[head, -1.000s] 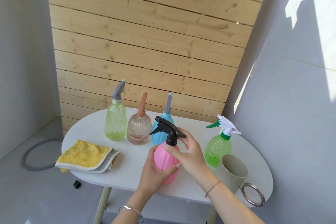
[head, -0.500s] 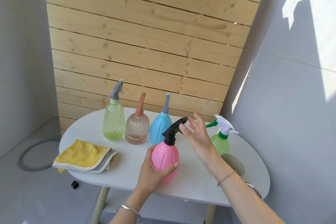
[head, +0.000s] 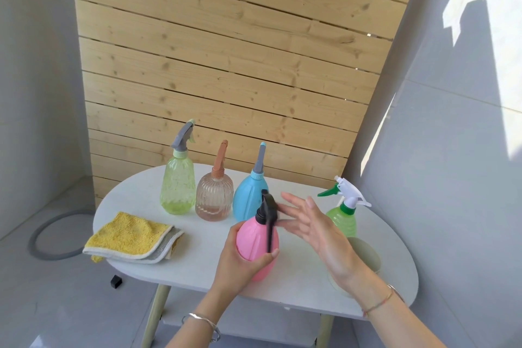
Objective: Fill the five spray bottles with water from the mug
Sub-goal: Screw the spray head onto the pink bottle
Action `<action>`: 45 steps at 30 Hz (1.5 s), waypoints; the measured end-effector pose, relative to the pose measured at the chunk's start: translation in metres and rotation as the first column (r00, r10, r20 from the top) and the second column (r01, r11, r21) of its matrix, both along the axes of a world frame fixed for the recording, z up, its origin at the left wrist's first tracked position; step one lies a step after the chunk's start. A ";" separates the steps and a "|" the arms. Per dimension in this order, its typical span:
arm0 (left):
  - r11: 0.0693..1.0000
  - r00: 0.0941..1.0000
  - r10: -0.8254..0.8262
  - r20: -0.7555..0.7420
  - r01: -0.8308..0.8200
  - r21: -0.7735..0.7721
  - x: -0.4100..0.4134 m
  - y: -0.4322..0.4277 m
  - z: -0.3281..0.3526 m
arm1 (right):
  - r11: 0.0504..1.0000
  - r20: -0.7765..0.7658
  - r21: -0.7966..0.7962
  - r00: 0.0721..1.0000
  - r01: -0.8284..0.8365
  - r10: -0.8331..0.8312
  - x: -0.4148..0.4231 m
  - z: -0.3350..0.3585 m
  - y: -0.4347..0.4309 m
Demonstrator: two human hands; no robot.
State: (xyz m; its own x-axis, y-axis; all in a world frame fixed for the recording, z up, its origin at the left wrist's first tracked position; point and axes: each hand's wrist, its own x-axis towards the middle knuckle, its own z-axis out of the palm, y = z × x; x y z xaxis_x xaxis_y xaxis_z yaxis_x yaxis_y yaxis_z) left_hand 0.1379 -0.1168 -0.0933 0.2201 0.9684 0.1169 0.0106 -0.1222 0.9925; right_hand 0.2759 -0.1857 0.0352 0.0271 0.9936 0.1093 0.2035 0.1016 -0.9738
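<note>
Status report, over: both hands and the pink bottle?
Left hand grips pink bottle. Right hand open beside black sprayer, not yet off. Mug behind right hand.

From my seat the mug at the near right is mostly covered by the right hand and its wrist, so I can't see into it. That hand also hides the lower left of the green bottle behind it. The black spray head on the pink bottle is blurred, as are the right fingertips beside it, so I can't tell whether they touch. Both forearms run off the bottom edge, and a small black thing on the floor is too small to name.
</note>
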 end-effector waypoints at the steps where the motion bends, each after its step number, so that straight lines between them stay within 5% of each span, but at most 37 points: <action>1: 1.000 1.000 -0.001 0.004 0.001 0.004 0.000 0.000 -0.001 | 0.999 0.002 0.002 0.999 -0.034 0.034 -0.003 0.002 -0.002; 6: 1.000 1.000 0.008 -0.016 -0.008 -0.016 0.000 0.000 -0.001 | 0.972 0.070 0.181 0.984 0.149 -0.164 -0.001 0.002 0.011; 12: 1.000 1.000 0.007 -0.024 -0.007 -0.012 -0.001 0.000 -0.001 | 0.995 0.115 -0.033 0.990 0.091 -0.087 0.005 -0.007 0.036; 21: 1.000 1.000 0.001 -0.021 -0.001 0.002 -0.001 -0.001 0.002 | 0.972 0.252 0.123 0.941 0.203 -0.228 0.007 -0.023 0.027; 30: 1.000 1.000 0.007 -0.024 -0.007 0.004 -0.002 -0.001 0.002 | 0.966 0.096 0.015 0.962 0.257 -0.257 -0.002 -0.008 0.041; 40: 1.000 1.000 0.003 -0.014 -0.003 0.006 -0.001 -0.001 0.003 | 0.988 -0.060 -0.149 0.997 0.036 -0.045 -0.014 0.002 0.082; 45: 1.000 1.000 0.002 -0.005 -0.002 0.001 -0.002 0.001 0.000 | 0.979 -0.025 -0.039 0.979 0.200 -0.201 0.002 -0.005 0.068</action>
